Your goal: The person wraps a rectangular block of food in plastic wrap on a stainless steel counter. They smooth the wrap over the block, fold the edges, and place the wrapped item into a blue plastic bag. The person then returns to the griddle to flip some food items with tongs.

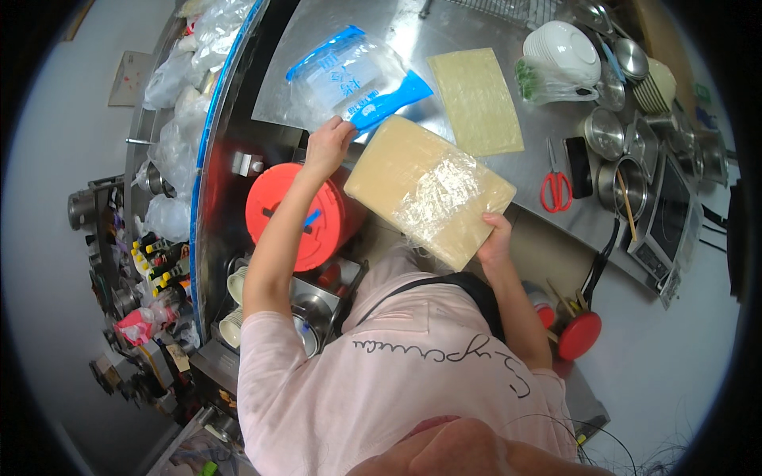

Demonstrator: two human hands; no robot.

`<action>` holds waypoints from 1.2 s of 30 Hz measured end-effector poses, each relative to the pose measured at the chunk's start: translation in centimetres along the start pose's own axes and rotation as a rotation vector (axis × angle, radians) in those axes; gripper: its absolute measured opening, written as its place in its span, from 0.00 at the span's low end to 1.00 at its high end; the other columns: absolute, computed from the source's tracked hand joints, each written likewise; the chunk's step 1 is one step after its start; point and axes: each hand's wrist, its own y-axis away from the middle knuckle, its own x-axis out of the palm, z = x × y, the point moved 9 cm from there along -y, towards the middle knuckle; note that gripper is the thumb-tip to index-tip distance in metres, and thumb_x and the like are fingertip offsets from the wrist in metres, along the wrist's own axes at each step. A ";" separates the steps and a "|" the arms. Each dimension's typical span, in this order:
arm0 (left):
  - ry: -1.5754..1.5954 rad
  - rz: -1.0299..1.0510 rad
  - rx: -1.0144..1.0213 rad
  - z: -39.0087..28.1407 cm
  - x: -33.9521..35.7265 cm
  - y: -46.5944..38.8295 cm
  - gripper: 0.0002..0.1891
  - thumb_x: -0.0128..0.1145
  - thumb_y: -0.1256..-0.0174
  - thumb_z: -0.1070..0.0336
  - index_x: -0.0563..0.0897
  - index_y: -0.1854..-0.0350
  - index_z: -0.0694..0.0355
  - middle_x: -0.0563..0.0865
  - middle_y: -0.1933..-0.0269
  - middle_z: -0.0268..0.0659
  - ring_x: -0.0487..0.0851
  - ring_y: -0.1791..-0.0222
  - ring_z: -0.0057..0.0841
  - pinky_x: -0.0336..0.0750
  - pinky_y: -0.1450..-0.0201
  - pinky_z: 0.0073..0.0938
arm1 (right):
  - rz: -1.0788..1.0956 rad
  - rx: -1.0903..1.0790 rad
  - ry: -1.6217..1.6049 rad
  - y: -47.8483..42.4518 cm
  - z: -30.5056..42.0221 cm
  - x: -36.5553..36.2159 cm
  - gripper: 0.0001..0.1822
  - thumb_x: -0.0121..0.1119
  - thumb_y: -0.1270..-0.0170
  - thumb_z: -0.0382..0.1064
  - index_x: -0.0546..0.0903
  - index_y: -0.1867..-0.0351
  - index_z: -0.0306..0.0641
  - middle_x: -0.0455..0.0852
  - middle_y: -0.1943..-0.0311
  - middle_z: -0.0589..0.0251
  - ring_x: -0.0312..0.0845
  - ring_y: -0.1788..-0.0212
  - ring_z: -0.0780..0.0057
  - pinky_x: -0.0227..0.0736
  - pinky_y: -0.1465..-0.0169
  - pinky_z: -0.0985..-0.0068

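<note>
Gripped at its right corner, a thick slab of pale yellow sheets in clear film (428, 187) is tilted over the table's front edge by my right hand (495, 239). Its far left corner comes close to my left hand (329, 146), whose fingers pinch the near edge of a clear plastic bag with blue ends and printing (357, 77). The bag lies crumpled and flattened on the steel table (280, 98). Right of the bag, a single thin yellowish sheet (476, 101) lies flat on the steel.
Red-handled scissors (556, 190) and a black phone (577, 167) lie on the right. Beyond them are stacked white bowls (562, 50), a steel pot (622, 187) and an induction cooker (661, 217). Below my left forearm stands a red lidded bucket (268, 190).
</note>
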 end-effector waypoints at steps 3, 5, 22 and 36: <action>-0.009 0.033 -0.119 3.0 2.0 0.5 0.04 0.58 0.40 0.67 0.78 0.67 0.60 0.80 0.71 0.46 0.79 0.69 0.49 0.74 0.66 0.44 | -0.002 0.003 -0.003 0.3 0.1 -0.7 0.35 0.53 0.53 0.37 0.67 0.38 0.31 0.77 0.45 0.50 0.73 0.43 0.53 0.68 0.37 0.58; -0.027 0.132 -0.234 5.3 4.2 1.4 0.02 0.55 0.38 0.68 0.78 0.66 0.59 0.81 0.69 0.48 0.80 0.66 0.51 0.73 0.65 0.46 | 0.002 -0.012 -0.006 0.9 0.3 0.1 0.35 0.52 0.53 0.37 0.67 0.38 0.31 0.77 0.45 0.49 0.73 0.43 0.53 0.67 0.37 0.58; 0.028 0.144 0.085 3.5 6.3 3.0 0.09 0.59 0.49 0.73 0.79 0.63 0.60 0.77 0.67 0.41 0.79 0.64 0.42 0.74 0.61 0.37 | 0.016 0.033 0.016 0.1 -0.4 1.4 0.33 0.53 0.53 0.35 0.68 0.40 0.29 0.79 0.47 0.50 0.75 0.45 0.55 0.69 0.38 0.59; 0.106 0.123 0.161 2.7 3.4 2.6 0.21 0.64 0.54 0.76 0.72 0.56 0.61 0.75 0.62 0.46 0.76 0.59 0.47 0.72 0.57 0.39 | 0.073 0.015 0.034 -1.4 -0.3 3.9 0.34 0.53 0.53 0.34 0.67 0.39 0.28 0.78 0.47 0.50 0.75 0.46 0.55 0.69 0.38 0.60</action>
